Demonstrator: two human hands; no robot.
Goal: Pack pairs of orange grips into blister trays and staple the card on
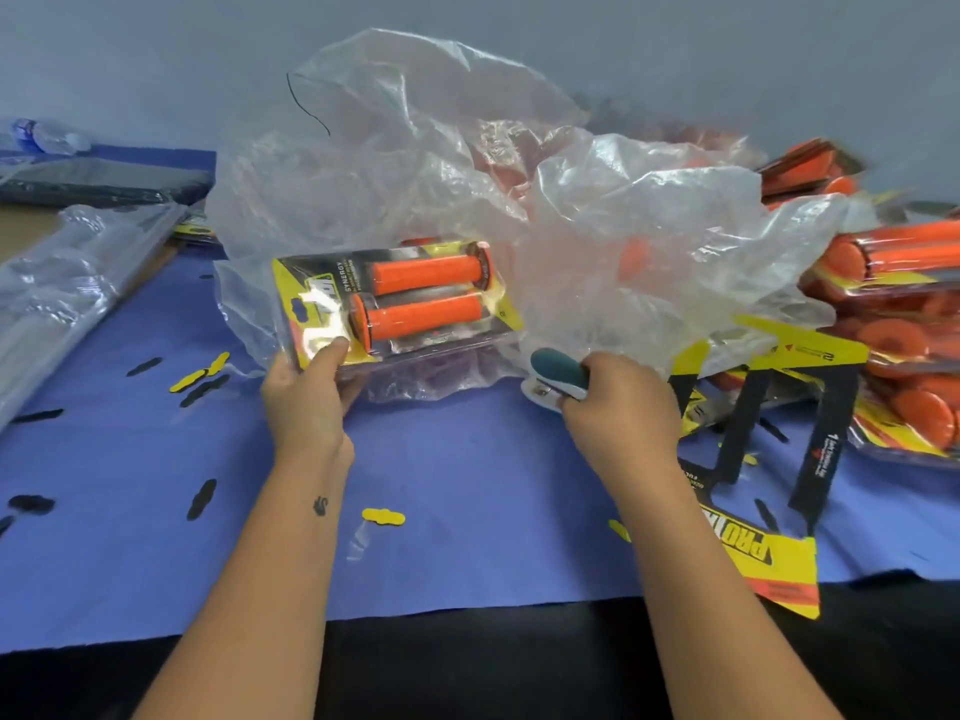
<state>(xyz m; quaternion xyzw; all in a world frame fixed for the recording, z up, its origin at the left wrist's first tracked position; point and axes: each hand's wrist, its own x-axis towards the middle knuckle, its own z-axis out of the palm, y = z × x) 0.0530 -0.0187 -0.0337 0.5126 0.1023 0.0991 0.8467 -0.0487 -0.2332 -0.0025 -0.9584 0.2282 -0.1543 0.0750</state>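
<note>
A clear blister pack [400, 304] holds two orange grips [426, 293] lying side by side on a yellow and black card. My left hand [306, 402] grips the pack's near left corner, thumb on top, and holds it above the blue cloth. To the right, my right hand [621, 407] is curled round a small teal and white stapler [556, 379], a short way from the pack's right edge. Yellow and black cards [769, 459] lie flat on the cloth under and beyond my right forearm.
A big crumpled clear plastic bag [467, 163] fills the middle behind the pack. Finished packs of orange grips [898, 324] are piled at the right. Empty clear trays [67, 283] lie at the left. Small yellow and black punch-outs [383, 517] dot the blue cloth [457, 491].
</note>
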